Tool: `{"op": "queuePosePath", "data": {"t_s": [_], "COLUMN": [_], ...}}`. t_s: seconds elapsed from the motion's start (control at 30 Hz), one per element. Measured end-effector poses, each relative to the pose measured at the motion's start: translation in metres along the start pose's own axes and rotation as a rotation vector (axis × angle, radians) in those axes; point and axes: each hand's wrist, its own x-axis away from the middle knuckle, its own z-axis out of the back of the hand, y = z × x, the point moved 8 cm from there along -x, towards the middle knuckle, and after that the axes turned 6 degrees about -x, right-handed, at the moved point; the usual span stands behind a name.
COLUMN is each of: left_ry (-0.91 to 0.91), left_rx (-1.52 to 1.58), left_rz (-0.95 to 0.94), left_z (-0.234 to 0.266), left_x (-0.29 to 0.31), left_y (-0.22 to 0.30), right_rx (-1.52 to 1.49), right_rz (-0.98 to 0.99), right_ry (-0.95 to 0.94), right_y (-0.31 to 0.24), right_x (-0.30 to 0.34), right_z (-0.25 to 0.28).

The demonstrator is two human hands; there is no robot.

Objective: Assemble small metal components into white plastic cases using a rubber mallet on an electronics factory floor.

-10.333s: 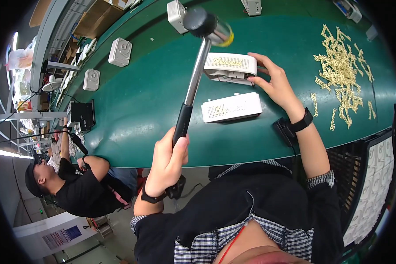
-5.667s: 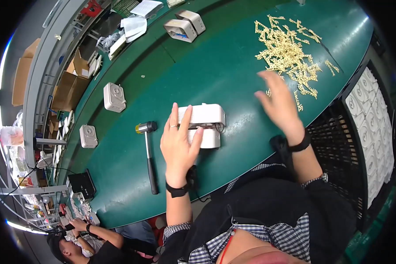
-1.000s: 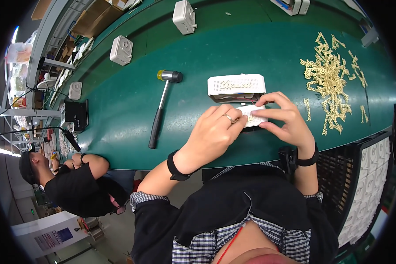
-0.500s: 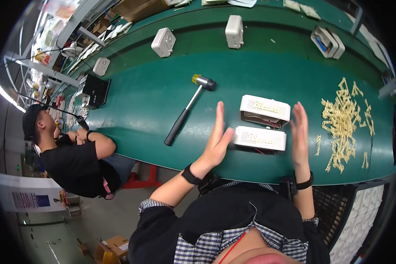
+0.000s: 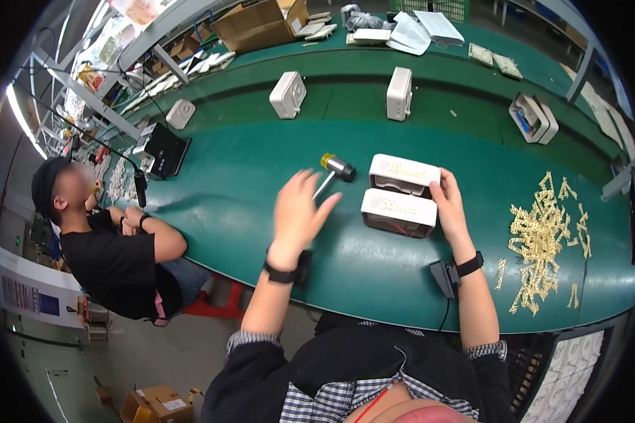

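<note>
Two white plastic cases stand one behind the other in front of me: the far case (image 5: 404,169) and the near case (image 5: 398,204). Both have pale gold lettering on top and an open, hollow front, with a red wire showing in the near one. My right hand (image 5: 455,215) is at their right ends, its thumb and fingers closed around the end of the far case. To the left, my left hand (image 5: 298,215) hovers with spread fingers and holds nothing. It covers the handle of a mallet (image 5: 340,169) with one yellow and one black face.
Gold letter pieces (image 5: 536,243) lie heaped at right. Along the far strip stand more white cases (image 5: 287,95) and an opened one (image 5: 533,118). A black box device (image 5: 164,151) stands at left, near a seated person (image 5: 116,247). A cardboard box (image 5: 257,28) is at the back.
My view has tilted up. My right hand has closed on the far case, and both cases now sit slightly turned. My left hand has moved left, away from the cases to over the mallet handle.
</note>
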Motion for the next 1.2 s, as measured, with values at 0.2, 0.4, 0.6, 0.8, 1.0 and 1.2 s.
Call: {"op": "queuePosePath", "data": {"t_s": [0.2, 0.4, 0.6, 0.8, 1.0, 1.2], "left_ry": [-0.185, -0.398, -0.245, -0.320, -0.210, -0.255], "left_rx": [-0.211, 0.245, 1.064, 0.539, 0.502, 0.472], "left_rz": [0.207, 0.421, 0.486, 0.064, 0.200, 0.263], "left_z": [-0.018, -0.006, 0.058, 0.030, 0.067, 0.052], "left_x": [0.064, 0.048, 0.031, 0.028, 0.017, 0.018], "left_y": [-0.058, -0.055, 0.026, 0.051, 0.048, 0.046], "right_rx": [-0.127, -0.184, -0.192, -0.169, -0.108, -0.109], "right_rz": [0.093, 0.098, 0.055, 0.079, 0.083, 0.111], "right_ry": [0.018, -0.077, -0.054, -0.057, -0.018, -0.036], "right_y": [-0.001, -0.016, -0.005, -0.008, 0.000, -0.004], "right_x": [0.003, 0.010, 0.009, 0.007, 0.008, 0.007], "right_z": [-0.002, -0.003, 0.005, 0.002, 0.012, 0.008]}}
